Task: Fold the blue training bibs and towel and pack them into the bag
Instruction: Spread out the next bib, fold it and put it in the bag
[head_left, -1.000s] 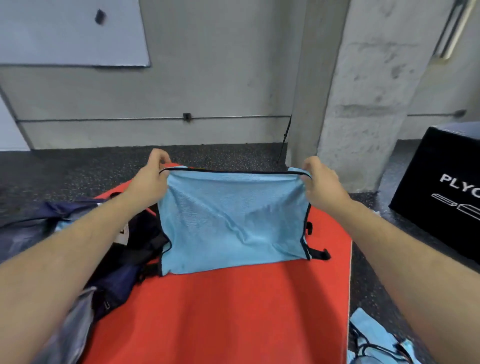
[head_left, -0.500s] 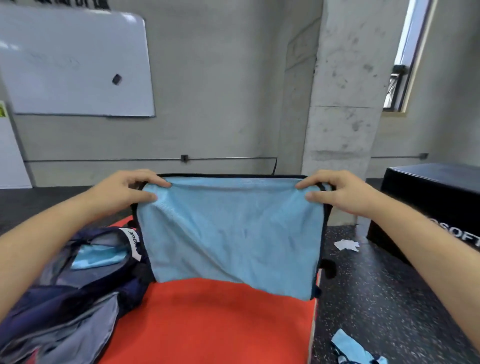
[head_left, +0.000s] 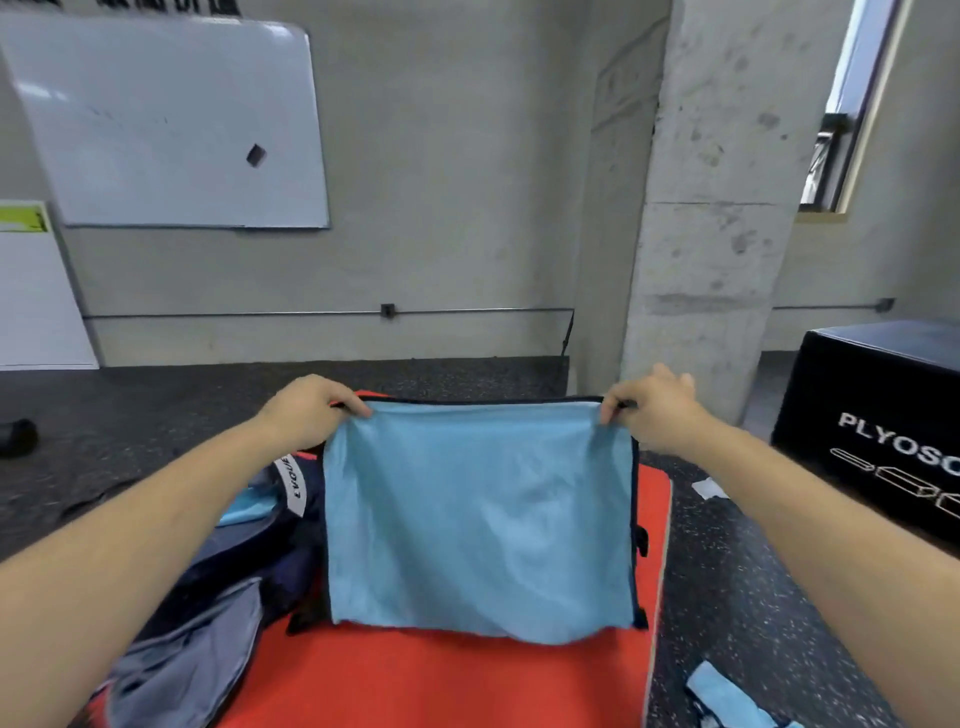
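The top corners of a light blue training bib are pinched by the left hand and the right hand, so it is held spread and hanging over a red mat. A navy bag is seen just beside it on the left. Another blue bib lies on the floor at the right.
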